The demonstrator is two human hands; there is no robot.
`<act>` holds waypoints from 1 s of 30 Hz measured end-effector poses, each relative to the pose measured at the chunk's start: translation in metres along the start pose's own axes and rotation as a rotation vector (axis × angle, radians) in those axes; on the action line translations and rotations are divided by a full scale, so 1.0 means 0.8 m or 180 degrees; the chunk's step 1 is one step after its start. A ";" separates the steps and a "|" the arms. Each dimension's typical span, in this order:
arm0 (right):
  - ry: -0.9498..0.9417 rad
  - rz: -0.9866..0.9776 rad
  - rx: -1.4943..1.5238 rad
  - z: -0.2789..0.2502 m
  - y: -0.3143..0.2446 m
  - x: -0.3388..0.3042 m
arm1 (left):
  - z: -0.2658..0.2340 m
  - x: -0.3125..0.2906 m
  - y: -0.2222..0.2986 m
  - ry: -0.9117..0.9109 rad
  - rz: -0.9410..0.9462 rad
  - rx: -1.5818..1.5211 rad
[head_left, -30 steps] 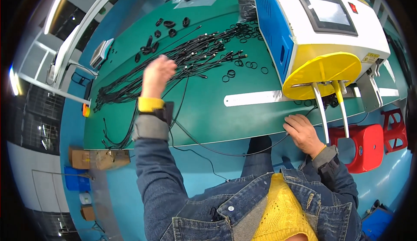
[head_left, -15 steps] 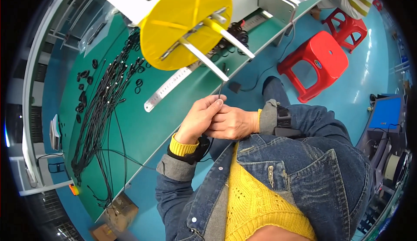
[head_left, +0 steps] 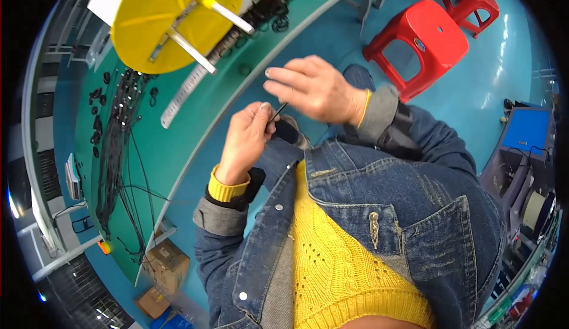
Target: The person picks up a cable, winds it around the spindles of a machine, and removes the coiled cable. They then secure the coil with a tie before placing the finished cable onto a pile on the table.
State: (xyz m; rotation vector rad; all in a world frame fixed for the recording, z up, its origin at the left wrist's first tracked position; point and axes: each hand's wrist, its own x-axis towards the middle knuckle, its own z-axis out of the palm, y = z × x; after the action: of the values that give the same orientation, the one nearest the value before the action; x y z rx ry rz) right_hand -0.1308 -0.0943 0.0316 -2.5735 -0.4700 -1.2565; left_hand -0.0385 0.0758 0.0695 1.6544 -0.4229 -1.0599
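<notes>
My left hand is closed, its thumb and fingers pinching a thin black cable. A short piece of the cable sticks out of the pinch toward my right hand. That hand is slightly blurred, held just beyond and to the right, with its fingers stretched out; its thumb is hidden. Both hands are in the air off the near edge of the green table. On the table to the left lies a long bundle of black cables.
A yellow disc with two protruding metal rods fronts a white machine on the table. Below it lies a steel ruler. Several coiled black cables sit beside the machine. Red stools stand at far right; cardboard boxes are at lower left.
My hands were together on the cable; the right one has come away and its fingers have straightened. The left hand still pinches the cable. The view has shifted, so the machine appears farther left.
</notes>
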 end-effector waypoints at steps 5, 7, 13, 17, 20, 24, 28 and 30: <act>-0.0546 0.0203 -0.0206 -0.018 0.015 -0.007 | 0.017 -0.012 0.028 -0.0318 0.0164 -0.0027; -0.0636 0.0131 -0.0271 -0.035 0.017 0.008 | 0.020 -0.021 0.050 -0.0252 0.0332 0.0145; 0.0179 -0.0257 -0.0459 -0.079 0.030 0.057 | 0.035 -0.053 0.111 0.0512 0.1885 0.1151; 0.0405 -0.0115 -0.0493 -0.062 0.023 0.067 | 0.010 -0.033 0.094 0.1379 0.2889 0.1482; 0.0378 0.0074 -0.0615 -0.064 0.036 0.082 | 0.002 -0.016 0.109 0.1622 0.3041 0.1696; 0.0445 0.0192 -0.0675 -0.052 0.054 0.110 | -0.006 0.015 0.132 0.1915 0.3229 0.1776; 0.0615 0.0471 -0.0464 -0.011 0.069 0.116 | -0.022 0.044 0.128 0.1969 0.3248 0.1843; 0.1139 0.0777 -0.0253 -0.001 0.070 0.120 | -0.026 0.046 0.130 0.2009 0.3135 0.1974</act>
State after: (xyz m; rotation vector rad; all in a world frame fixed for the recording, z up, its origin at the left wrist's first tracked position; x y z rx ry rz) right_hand -0.0541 -0.1286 0.1042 -2.3025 -0.0347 -1.6195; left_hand 0.0221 0.0240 0.1481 1.8351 -1.0472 0.3633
